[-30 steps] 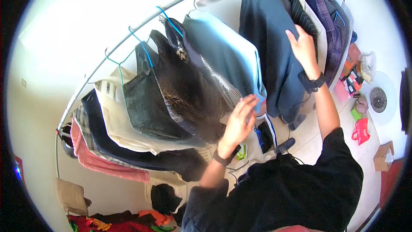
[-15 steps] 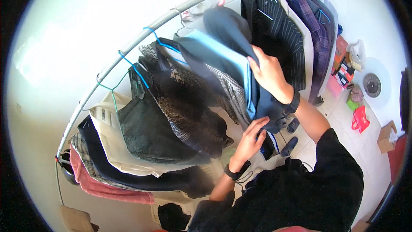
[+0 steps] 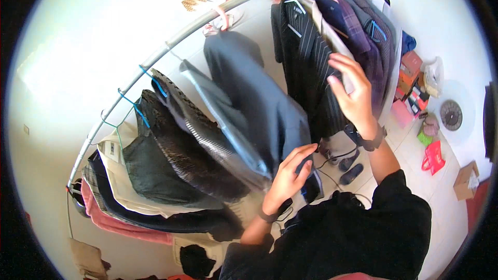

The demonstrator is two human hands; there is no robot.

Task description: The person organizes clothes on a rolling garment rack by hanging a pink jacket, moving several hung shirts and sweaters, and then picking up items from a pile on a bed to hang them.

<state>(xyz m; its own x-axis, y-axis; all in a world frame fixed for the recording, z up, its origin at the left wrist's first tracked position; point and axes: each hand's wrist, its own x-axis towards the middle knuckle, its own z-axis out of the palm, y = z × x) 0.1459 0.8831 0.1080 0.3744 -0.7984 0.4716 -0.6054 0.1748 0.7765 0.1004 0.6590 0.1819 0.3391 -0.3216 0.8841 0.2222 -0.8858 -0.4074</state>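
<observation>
A dark blue-grey garment (image 3: 249, 88) hangs from a pink hanger (image 3: 224, 19) in the middle of the rail. At its lower edge is my left hand (image 3: 291, 176), fingers stretched and thumb apart; whether it presses on the cloth I cannot tell. My right hand (image 3: 354, 91) is raised with spread fingers, holding nothing, in front of the black pinstriped jacket (image 3: 306, 67). Left of the blue-grey garment hangs a light-blue-edged grey one (image 3: 220, 109), then a dark patterned one (image 3: 176, 145).
The curved metal rail (image 3: 192, 28) carries more clothes, among them a cream garment (image 3: 116, 163), a pink one (image 3: 124, 228) and a purple plaid shirt (image 3: 355, 31). Shoes (image 3: 351, 174), a red bag (image 3: 433, 158), a cardboard box (image 3: 466, 179) and a fan (image 3: 451, 114) stand at right.
My right hand has let go of the blue-grey garment and moved right. That garment and its neighbours now sit further left in view, with a gap before the pinstriped jacket.
</observation>
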